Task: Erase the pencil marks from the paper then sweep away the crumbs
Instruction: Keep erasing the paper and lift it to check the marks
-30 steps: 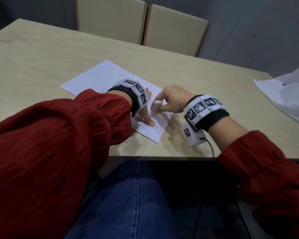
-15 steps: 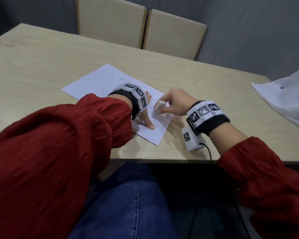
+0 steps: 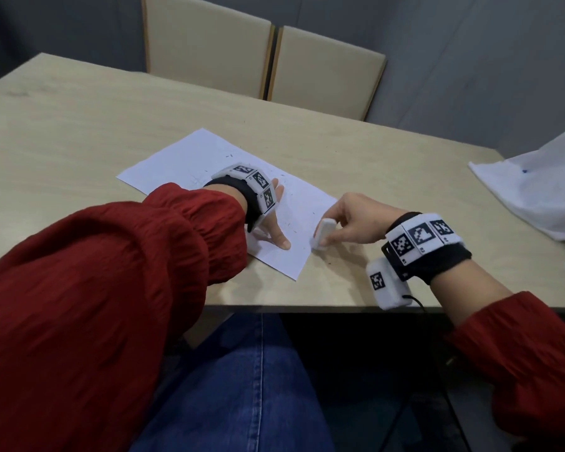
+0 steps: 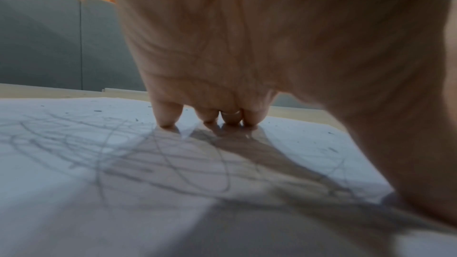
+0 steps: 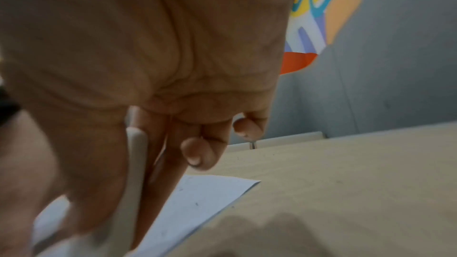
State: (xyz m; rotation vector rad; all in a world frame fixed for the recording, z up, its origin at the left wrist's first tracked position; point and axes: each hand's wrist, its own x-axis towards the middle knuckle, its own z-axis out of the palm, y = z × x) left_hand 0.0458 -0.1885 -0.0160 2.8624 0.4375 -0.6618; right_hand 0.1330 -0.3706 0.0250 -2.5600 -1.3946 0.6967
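A white sheet of paper point(image 3: 209, 158) lies on the wooden table point(image 3: 79, 125), dotted with dark eraser crumbs point(image 3: 294, 220). My left hand point(image 3: 271, 223) presses flat on the sheet with straight fingers. Its wrist view shows the fingertips point(image 4: 168, 118) down on the paper point(image 4: 74, 202) beside grey pencil scribbles point(image 4: 123, 153). My right hand point(image 3: 349, 223) pinches a white eraser point(image 3: 322, 234) at the sheet's right edge. The right wrist view shows the eraser point(image 5: 134, 173) between thumb and fingers above the paper's corner point(image 5: 210, 191).
Two beige chair backs point(image 3: 261, 60) stand behind the far table edge. Crumpled white paper or cloth point(image 3: 535, 197) lies at the right. The near table edge point(image 3: 307, 308) runs just below my wrists, with my lap beneath.
My right hand has slid the eraser rightward and toward me, from the middle of the sheet's near part to its right edge. The left hand has stayed pressed on the paper.
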